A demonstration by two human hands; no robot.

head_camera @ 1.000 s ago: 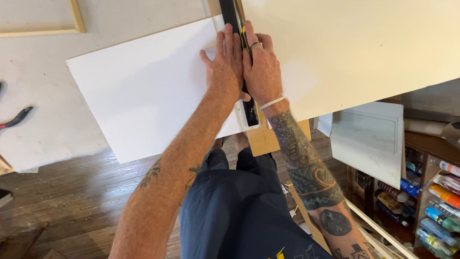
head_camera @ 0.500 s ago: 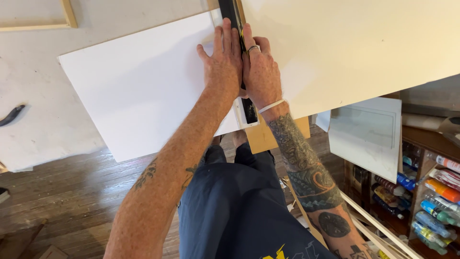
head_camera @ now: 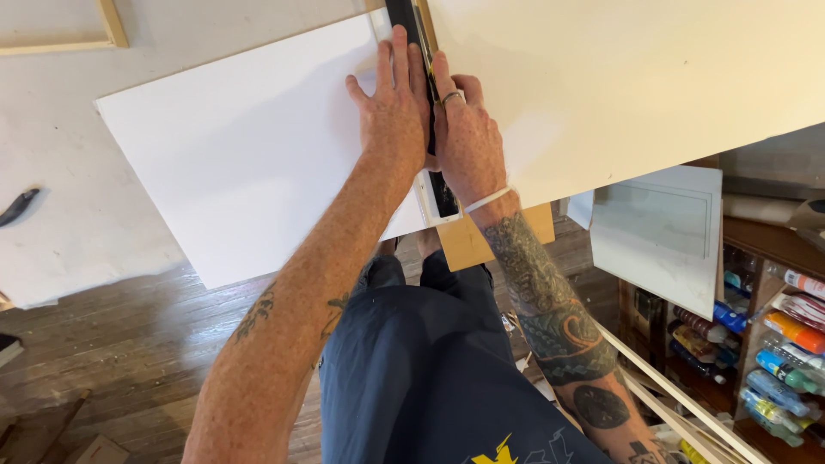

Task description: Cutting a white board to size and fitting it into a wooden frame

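A large white board (head_camera: 241, 163) lies on a pale work table (head_camera: 77, 215). Along the board's right edge runs a black straightedge (head_camera: 443, 194), and a second white sheet (head_camera: 636, 77) lies just beyond it. My left hand (head_camera: 394, 112) lies flat, fingers spread, on the board and the straightedge. Tight against it on the straightedge's right side, my right hand (head_camera: 469, 144) is curled around a small cutter; only a yellow sliver of the cutter (head_camera: 427, 65) shows between the hands. Its blade is hidden.
A brown cardboard piece (head_camera: 481, 245) sticks out under the board at the table's near edge. A wooden frame (head_camera: 112, 24) lies top left, a dark tool (head_camera: 19, 206) at the far left. At the right are shelves of paint bottles (head_camera: 778, 378), a white panel (head_camera: 662, 232) and wooden strips (head_camera: 687, 404).
The view has drifted, so the board and the dark tool sit further left in the picture. Both hands stay pressed together on the straightedge in about the same place.
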